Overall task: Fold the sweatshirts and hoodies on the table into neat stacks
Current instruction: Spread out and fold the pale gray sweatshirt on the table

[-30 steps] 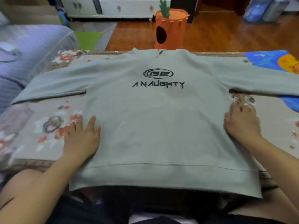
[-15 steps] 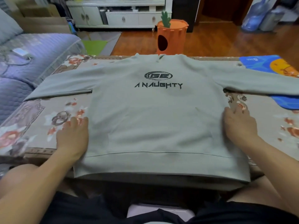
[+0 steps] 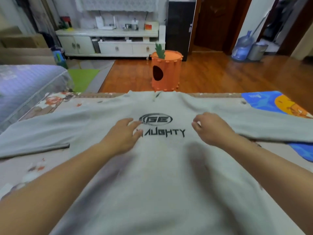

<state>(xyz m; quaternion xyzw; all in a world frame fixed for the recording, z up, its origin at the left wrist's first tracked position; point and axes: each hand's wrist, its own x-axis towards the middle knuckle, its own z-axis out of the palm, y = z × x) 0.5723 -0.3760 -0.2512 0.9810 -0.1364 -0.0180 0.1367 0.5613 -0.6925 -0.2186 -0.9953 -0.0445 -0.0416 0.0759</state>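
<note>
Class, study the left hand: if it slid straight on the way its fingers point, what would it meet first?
The left hand points up-right across the grey hoodie; it would probably cross the printed logo first.

My grey hoodie [image 3: 160, 167] lies flat, front up, on the table, collar at twelve o'clock, sleeves spread toward nine and three, black "GE" logo and lettering across its chest.

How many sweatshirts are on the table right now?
1: a grey hoodie spread flat across the table, sleeves out to both sides. No other is visible, though the frame cuts off the table's edges.
</note>
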